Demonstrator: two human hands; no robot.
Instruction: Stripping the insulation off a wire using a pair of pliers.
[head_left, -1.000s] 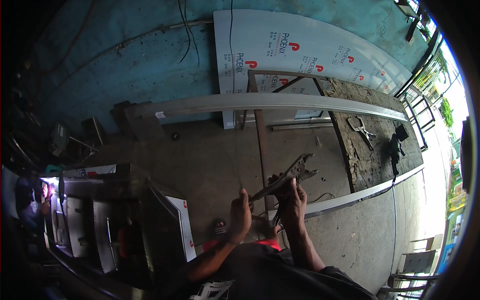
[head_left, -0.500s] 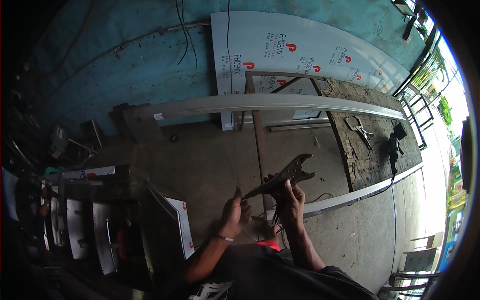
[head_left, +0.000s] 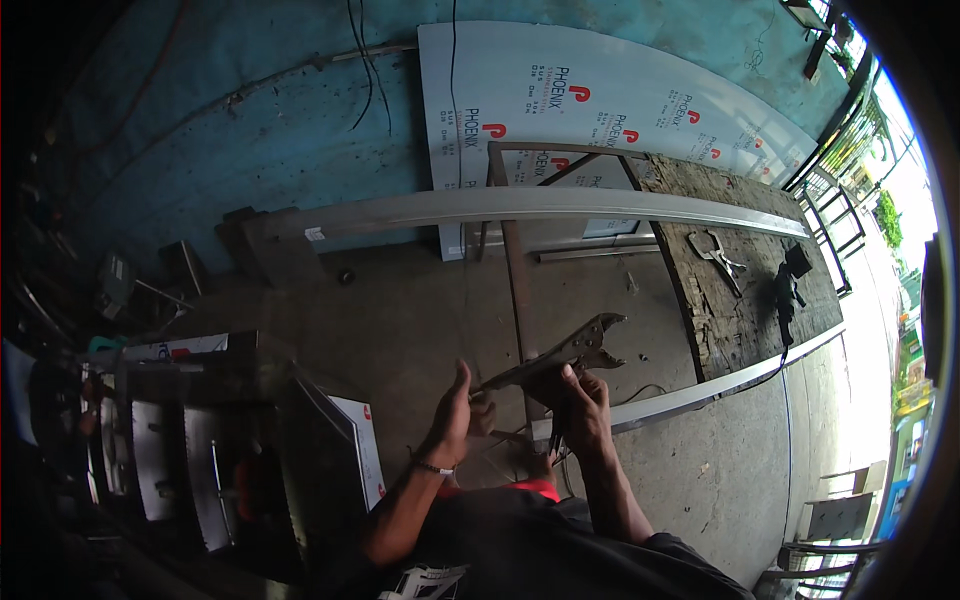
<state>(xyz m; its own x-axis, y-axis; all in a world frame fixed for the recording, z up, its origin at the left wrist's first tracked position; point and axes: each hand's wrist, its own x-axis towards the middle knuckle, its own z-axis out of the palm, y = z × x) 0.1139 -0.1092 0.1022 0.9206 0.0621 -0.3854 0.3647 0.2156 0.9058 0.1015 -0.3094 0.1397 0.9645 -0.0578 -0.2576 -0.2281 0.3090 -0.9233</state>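
Dark metal locking pliers (head_left: 580, 350) are held slantwise in front of me, their jaws spread and pointing up to the right. My right hand (head_left: 588, 415) is closed around the middle of the pliers, thumb on top. At the narrow rear end is my left hand (head_left: 452, 420), its fingers curled around the tip and its thumb raised clear. Part of the left fingers' contact is hidden behind the palm. Beyond my hands, a long metal bar (head_left: 430, 207) crosses the rusty steel frame (head_left: 518, 290).
A worn wooden board (head_left: 730, 325) carries a locking C-clamp (head_left: 716, 260) and a black corded tool (head_left: 789, 290). A pale metal bar (head_left: 690, 397) runs along its near side. Film-covered sheet metal (head_left: 620, 90) leans on the blue wall. Metal pieces (head_left: 205, 470) stand at left.
The left thumb has lifted away from the pliers' rear end, and the left hand has shifted slightly left. The pliers have moved slightly down and left, still in the right hand.
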